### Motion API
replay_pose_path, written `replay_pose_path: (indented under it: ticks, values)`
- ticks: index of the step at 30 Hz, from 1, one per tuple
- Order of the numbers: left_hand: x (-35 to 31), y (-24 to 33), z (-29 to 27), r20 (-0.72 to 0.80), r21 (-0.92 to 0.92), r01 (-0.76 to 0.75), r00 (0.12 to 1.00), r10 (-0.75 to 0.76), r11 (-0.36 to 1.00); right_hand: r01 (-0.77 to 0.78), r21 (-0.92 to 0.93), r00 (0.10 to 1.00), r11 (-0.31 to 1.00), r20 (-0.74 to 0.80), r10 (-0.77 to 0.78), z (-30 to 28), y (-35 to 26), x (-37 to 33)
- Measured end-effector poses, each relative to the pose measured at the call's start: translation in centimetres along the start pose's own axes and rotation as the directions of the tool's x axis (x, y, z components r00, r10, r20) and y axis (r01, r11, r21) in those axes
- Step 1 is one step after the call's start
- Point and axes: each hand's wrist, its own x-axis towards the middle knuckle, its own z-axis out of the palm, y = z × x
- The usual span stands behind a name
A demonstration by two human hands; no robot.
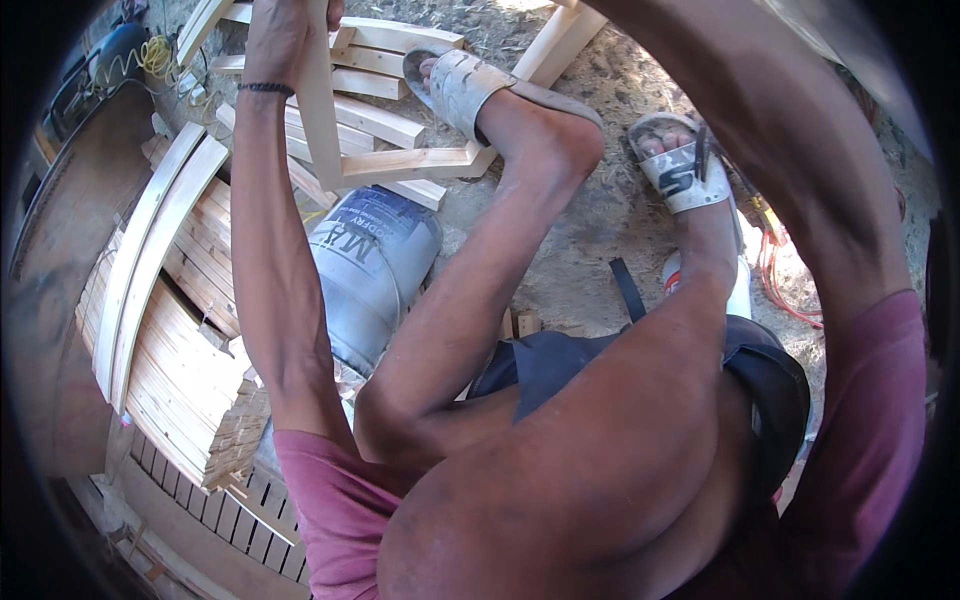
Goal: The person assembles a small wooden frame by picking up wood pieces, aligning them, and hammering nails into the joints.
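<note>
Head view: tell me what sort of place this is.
Probably an open-air woodworking spot: a stack of cut wooden strips, a pale wooden piece in the left hand, and rough, partly sunlit ground underfoot.

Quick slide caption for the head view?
Left hand gripping a pale wooden piece, bucket and stacked lumber nearby.

"What's that person wearing?"

"A shirt in plum, the left sleeve short and creased, the right sleeve the same plain colour."

"Anything at the wrist?"

"A thin dark bracelet on the left one. The forearms are bare."

"And the shoes?"

"Open-toed slides, pale grey. One sandal has a broad, scuffed strap with thin dark marks; the other sandal carries a bold, dark, curving mark."
</note>
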Motion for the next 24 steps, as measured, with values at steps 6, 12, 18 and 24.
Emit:
replay_pose_path:
  ticks: [6,12,18,24]
  values:
    - [2.7,-1.4,-0.3,0.008,0.008,0.054,0.999,-0.054,0.999,-0.042,-0.058,0.994,0.997,0.097,0.048,0.5,3.6,3.4]
    - [3.6,-1.9,-0.7,0.075,-0.026,-0.010,0.997,0.012,1.000,-0.097,-0.067,0.988,0.993,0.110,0.104,-0.7,1.9,2.2]
    - [2.0,-0.6,0.0,0.071,-0.006,-0.044,0.996,0.045,0.999,-0.022,0.066,0.995,0.998,0.100,0.015,-1.2,1.5,0.8]
    - [-4.6,2.4,1.4,0.134,0.289,-0.289,0.956,0.260,0.913,-0.012,0.228,0.976,0.974,0.216,-0.038,-4.6,-6.1,-5.5]
